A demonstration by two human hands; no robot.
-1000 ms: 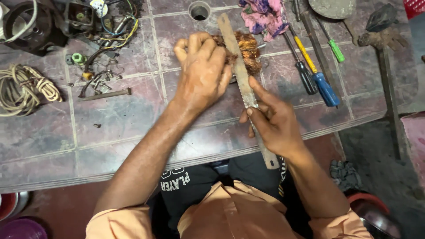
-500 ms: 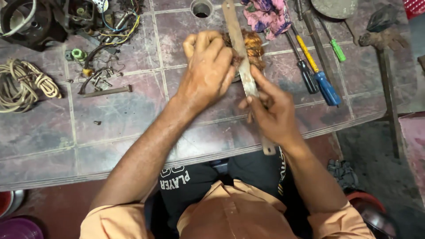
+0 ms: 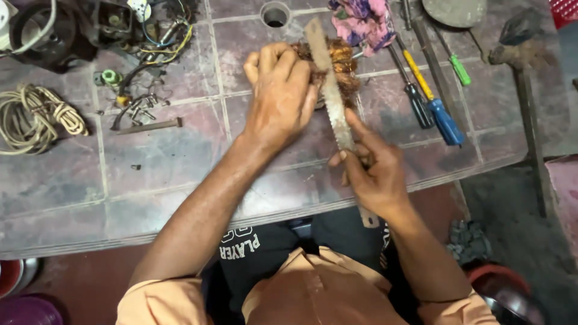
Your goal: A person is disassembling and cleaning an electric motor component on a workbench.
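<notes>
Flat blade (image 3: pixel 330 90) slid back across coppery coil (image 3: pixel 340 63).

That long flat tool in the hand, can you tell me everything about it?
The blade is a long, flat, grey metal strip, dull and worn. It lies slanted across the copper coil, its tip pointing away from the person. The right hand grips its near part; the end pokes out below. The left hand holds the coil beside it.
</notes>
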